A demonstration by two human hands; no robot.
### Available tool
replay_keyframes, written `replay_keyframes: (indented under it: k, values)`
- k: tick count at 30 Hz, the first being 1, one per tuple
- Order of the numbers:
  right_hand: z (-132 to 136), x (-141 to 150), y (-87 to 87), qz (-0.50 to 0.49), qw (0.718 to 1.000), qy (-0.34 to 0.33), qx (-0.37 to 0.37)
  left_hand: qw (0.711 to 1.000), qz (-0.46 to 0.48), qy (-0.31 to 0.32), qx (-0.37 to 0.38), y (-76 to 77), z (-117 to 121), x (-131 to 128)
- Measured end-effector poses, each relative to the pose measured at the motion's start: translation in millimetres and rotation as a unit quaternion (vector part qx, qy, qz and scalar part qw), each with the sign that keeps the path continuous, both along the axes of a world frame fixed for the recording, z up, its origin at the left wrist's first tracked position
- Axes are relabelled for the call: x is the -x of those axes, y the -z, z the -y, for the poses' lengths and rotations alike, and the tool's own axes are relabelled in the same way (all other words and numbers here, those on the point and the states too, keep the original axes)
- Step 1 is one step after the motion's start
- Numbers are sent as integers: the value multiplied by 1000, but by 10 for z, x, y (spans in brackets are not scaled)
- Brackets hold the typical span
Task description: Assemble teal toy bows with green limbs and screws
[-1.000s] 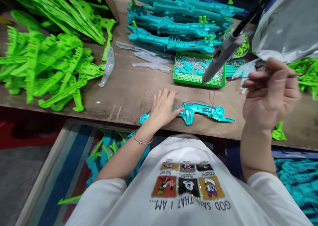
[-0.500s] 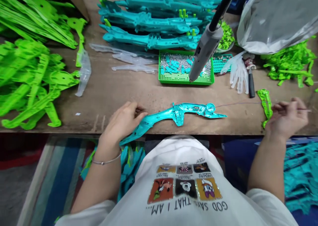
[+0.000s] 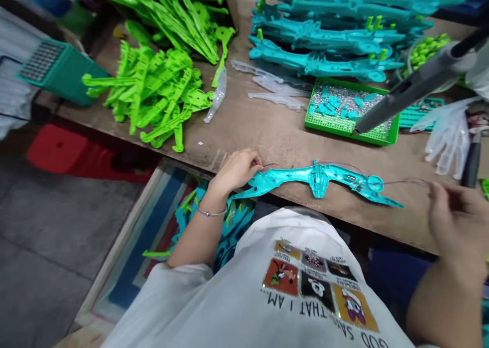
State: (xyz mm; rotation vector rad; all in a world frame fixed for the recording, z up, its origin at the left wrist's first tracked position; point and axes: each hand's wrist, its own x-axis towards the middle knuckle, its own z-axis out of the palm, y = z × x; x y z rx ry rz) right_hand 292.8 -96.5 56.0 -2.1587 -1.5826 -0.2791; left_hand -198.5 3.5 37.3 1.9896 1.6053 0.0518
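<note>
A turquoise plastic bow half (image 3: 294, 175) lies along the front edge of the bench with its ribbed inner side up. At its left end my left hand (image 3: 239, 169) is closed, and a thin wire comes out by its fingertips. The hidden fingers do not show fully. My right hand (image 3: 458, 218), off the right end, pinches thin dark-red wires (image 3: 410, 180). These run slack back to the round part of the bow half, where some loop over it.
Several turquoise bow halves (image 3: 324, 65) are stacked behind. A green tray (image 3: 347, 129) holds screws and small turquoise pieces. Lime-green parts (image 3: 153, 88) pile at left. A grey electric screwdriver (image 3: 408, 90) hangs over the tray. Translucent strips (image 3: 277, 101) lie near it.
My view has swung left. My right hand has come closer to the bow half, and the wires now hang looser. A wire now shows at my left fingertips.
</note>
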Motion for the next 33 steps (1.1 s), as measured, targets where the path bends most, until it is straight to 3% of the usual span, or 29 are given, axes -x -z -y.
replay_keyframes:
  k: [2,5,7,9,14,17,21,24,26,30,33]
  values:
    - [-206,599,-17,-48,987,-155,-22,1000,-21,15,-18,1,22,-34]
    - [-387,1461,32,-121,907,-404,0,998,-44,12,-43,-40,50,-83]
    - [-435,1859,121,-131,857,-495,58,997,-50,-10,-60,-77,54,-103]
    - [-452,2082,250,-122,828,-537,110,996,-37,-34,-79,-94,40,-111]
    - [-444,2175,586,-143,821,-547,82,981,98,-86,-145,-24,-74,-127]
    - [-436,2153,633,-152,825,-541,66,944,234,-154,-174,1,-152,-217]
    - [-487,2148,435,-165,825,-540,11,863,452,-219,-48,-67,-182,-444]
    - [-589,2190,200,-177,844,-502,-68,821,525,-214,63,-139,-129,-615]
    - [-670,2239,70,-190,857,-472,-81,802,555,-200,97,-179,-74,-712]
    - [-791,2277,-123,-286,834,-466,-73,802,569,-156,97,-281,9,-865]
    - [-810,2153,-304,-347,819,-448,-89,823,551,-133,20,-429,33,-933]
